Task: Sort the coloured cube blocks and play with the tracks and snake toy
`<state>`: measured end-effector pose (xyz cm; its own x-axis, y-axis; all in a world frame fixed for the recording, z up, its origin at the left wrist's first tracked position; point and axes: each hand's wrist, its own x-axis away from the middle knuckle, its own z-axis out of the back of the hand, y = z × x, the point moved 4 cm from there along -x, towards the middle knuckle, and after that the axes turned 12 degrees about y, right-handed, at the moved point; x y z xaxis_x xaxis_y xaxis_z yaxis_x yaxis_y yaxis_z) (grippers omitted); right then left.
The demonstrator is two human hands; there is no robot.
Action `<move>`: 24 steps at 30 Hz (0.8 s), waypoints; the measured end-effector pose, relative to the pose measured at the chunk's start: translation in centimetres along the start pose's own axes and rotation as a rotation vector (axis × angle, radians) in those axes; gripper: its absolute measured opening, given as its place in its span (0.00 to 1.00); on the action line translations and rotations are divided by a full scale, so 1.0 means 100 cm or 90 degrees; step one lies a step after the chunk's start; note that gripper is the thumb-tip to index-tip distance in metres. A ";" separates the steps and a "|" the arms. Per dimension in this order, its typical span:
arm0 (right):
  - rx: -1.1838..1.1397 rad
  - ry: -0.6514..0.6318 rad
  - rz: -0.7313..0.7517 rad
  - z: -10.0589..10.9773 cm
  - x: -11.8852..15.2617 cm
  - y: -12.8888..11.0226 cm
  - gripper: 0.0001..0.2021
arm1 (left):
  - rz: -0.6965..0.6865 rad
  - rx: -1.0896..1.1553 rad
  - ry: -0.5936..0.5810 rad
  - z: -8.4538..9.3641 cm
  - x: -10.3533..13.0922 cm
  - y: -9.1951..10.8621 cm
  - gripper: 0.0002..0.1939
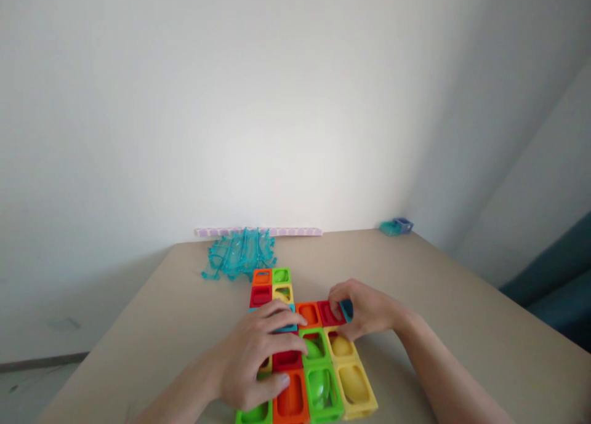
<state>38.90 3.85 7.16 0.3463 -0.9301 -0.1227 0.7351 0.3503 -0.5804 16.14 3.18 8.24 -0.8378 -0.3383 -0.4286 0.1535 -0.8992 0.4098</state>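
Hollow plastic blocks in several colours lie side by side on the table in a joined layout. My left hand (pixel 253 353) rests palm down over its left part, fingers apart, touching the orange block (pixel 290 394) and the blocks around it. My right hand (pixel 362 310) is closed at the right side, fingertips on the red block (pixel 330 314) and thumb near the yellow block (pixel 342 345). A blue block (pixel 347 309) shows partly behind the right fingers. Green blocks (pixel 319 388) stand in the near middle. My left hand hides some of the blocks.
A heap of clear teal plastic pieces (pixel 242 252) lies behind the blocks. Against the wall rests a long white and purple strip (pixel 295 232). A small blue block with a teal piece (pixel 390 228) sits at the far right corner. A dark teal cloth (pixel 554 282) hangs beyond the table's right edge.
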 end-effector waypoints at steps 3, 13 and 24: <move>-0.002 -0.013 -0.024 -0.001 -0.001 0.003 0.09 | -0.010 -0.003 -0.001 0.000 0.000 0.000 0.20; -0.022 -0.034 -0.045 -0.001 -0.001 0.005 0.08 | -0.017 -0.014 0.004 0.000 0.001 -0.002 0.22; 0.080 -0.008 -0.080 0.003 0.004 0.003 0.10 | -0.002 -0.002 0.010 0.004 -0.001 0.004 0.21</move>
<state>39.43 3.64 7.17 0.2542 -0.9661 -0.0446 0.8401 0.2434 -0.4847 16.14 2.95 8.77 -0.8302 -0.3393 -0.4424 0.1524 -0.9014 0.4053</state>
